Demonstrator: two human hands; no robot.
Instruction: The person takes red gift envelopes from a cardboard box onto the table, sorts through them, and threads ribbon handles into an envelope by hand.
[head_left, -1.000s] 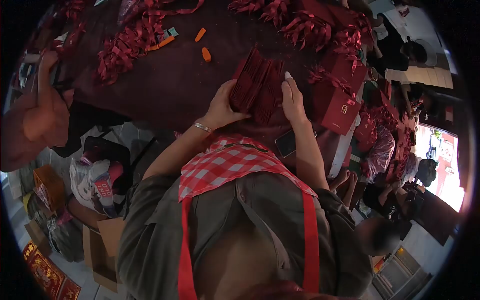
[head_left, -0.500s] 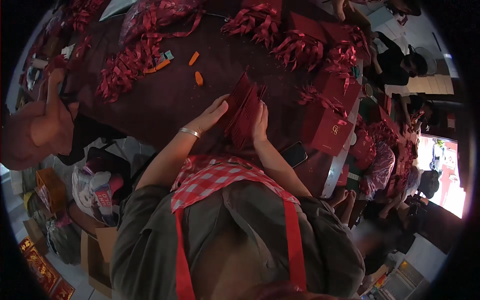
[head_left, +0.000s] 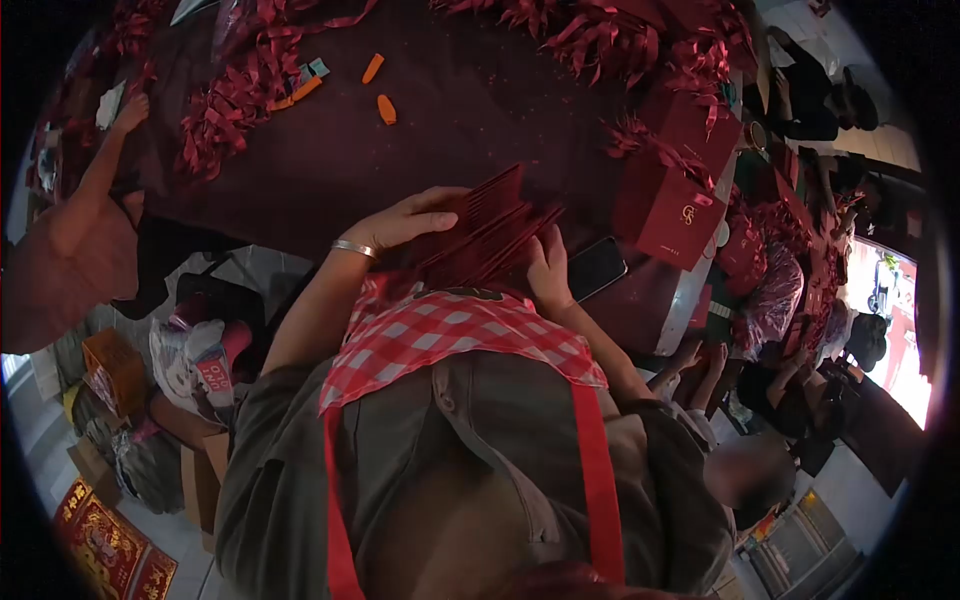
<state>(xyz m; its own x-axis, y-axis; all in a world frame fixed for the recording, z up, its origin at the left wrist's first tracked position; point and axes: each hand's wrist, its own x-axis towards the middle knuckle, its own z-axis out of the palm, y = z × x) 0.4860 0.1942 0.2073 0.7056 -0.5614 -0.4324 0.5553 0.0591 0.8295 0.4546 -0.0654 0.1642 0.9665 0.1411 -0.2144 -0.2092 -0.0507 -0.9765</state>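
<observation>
A fanned stack of dark red card pieces (head_left: 488,232) is between my two hands, just above the table edge by my apron. My left hand (head_left: 412,218) grips its left side, thumb lying on top and a silver bracelet at the wrist. On the right side, my right hand (head_left: 548,268) holds the stack's lower right end with bent fingers, some hidden. Whether the pieces are flat bags or folded boxes, I cannot tell. Beside my right hand lies a black phone (head_left: 597,268).
Dark red boxes or bags with gold lettering (head_left: 680,225) stand to the right. Heaps of red ribbon (head_left: 225,115) lie at the far left. Orange pieces (head_left: 386,109) are on the tablecloth (head_left: 330,170). A co-worker's arm (head_left: 90,190) reaches over the left side; other people are at right.
The stack has swung from nearly upright to a flatter tilt, its top leaning right, and has come closer to my body. Both hands moved with it. The view has shifted slightly.
</observation>
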